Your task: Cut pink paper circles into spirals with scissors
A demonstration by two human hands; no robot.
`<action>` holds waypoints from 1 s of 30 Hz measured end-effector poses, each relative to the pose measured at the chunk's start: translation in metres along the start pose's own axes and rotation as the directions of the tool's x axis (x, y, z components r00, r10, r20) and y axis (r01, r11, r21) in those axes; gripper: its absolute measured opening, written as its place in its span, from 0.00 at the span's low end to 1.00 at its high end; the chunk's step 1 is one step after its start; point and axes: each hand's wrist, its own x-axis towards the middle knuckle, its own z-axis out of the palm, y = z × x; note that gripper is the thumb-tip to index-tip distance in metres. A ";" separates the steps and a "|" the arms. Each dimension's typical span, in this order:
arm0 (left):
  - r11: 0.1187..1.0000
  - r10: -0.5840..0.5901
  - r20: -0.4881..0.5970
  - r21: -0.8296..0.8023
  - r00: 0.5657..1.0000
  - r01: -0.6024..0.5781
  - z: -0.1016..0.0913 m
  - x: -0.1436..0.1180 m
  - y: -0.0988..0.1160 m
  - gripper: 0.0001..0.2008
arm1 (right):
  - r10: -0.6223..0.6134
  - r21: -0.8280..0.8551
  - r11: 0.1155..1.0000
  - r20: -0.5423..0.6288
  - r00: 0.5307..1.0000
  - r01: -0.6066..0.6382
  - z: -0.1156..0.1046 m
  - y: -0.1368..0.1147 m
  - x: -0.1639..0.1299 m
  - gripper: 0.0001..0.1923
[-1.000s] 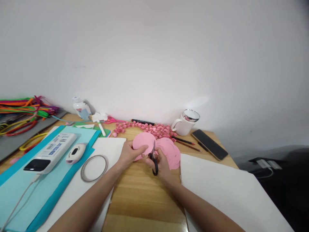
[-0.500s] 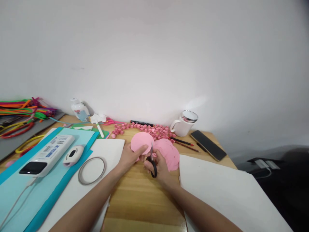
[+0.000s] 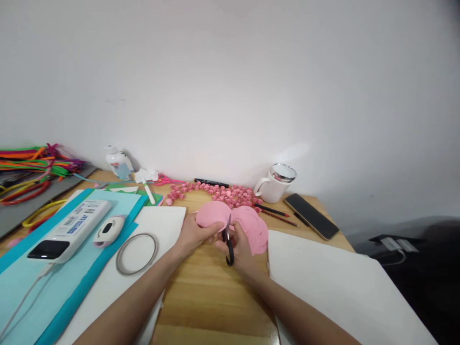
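Note:
My left hand [image 3: 194, 234] pinches a pink paper circle [image 3: 212, 213] just above the wooden table [image 3: 212, 297]. In my right hand [image 3: 240, 247] are black-handled scissors [image 3: 227, 239], blades pointing up at the circle's right edge. A stack of more pink circles [image 3: 253, 226] lies under and beyond my right hand. Behind them, several small pink rolled paper pieces [image 3: 226, 192] are scattered near the wall.
A white mug [image 3: 276, 183], a phone [image 3: 311, 215], pencils [image 3: 273, 211] and a black marker [image 3: 212, 182] lie at the back right. White sheets [image 3: 338, 282] flank the hands. On the left are blue paper [image 3: 43, 282], a white device [image 3: 68, 231], a wire ring [image 3: 137, 253], a glue bottle [image 3: 117, 163] and pipe cleaners [image 3: 32, 165].
The pink circle has tilted flatter in my left hand and turned slightly. The scissors stay at its edge with small shifts; the view moved a little.

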 end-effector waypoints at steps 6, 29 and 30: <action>0.997 -0.035 0.072 -0.068 0.997 0.040 -0.001 0.000 0.000 0.13 | 0.008 0.025 1.000 0.036 0.999 -0.009 -0.001 0.001 0.000 0.22; 0.990 0.045 0.240 -0.143 0.970 -0.011 -0.002 0.004 -0.006 0.14 | 0.061 -0.029 0.998 0.015 0.998 -0.061 -0.005 0.014 0.001 0.19; 0.989 0.030 0.240 -0.145 0.970 0.006 -0.002 0.004 -0.006 0.15 | 0.058 -0.023 0.998 0.015 0.998 -0.058 -0.004 0.012 0.001 0.20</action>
